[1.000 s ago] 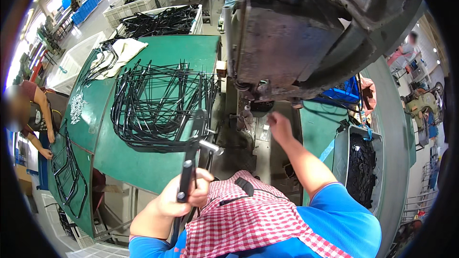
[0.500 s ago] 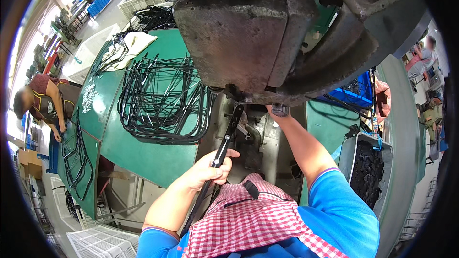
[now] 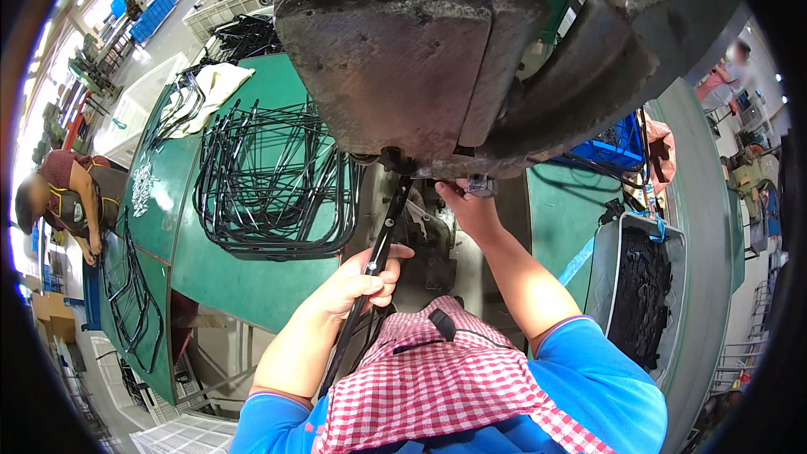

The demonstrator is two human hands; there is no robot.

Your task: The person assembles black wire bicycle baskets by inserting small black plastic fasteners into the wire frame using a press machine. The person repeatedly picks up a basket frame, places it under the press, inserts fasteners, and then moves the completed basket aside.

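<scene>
My left hand (image 3: 370, 280) is closed around a long black metal bar (image 3: 387, 225), its index finger stretched across it. The bar slants up from beside my apron; rivet-like silver spots show along it. Its far end reaches under the heavy grey press head (image 3: 382, 67), just below the tooling. My right hand (image 3: 471, 208) is close under the press head, right of the bar's far end. The thumb side shows, but a metal block (image 3: 481, 186) hides most of the fingers, so I cannot make out whether they hold anything.
Black bent-tube frames (image 3: 277, 240) are piled on the green table (image 3: 244, 286) at left. A grey bin (image 3: 612, 286) of black parts and a blue crate (image 3: 618, 147) are at right. At far left, another person (image 3: 71, 193) works beside more frames (image 3: 134, 303).
My right hand has drawn out a little from under the press head, so more of it shows. My left hand keeps its hold on the bar. The whole view has shifted slightly.
</scene>
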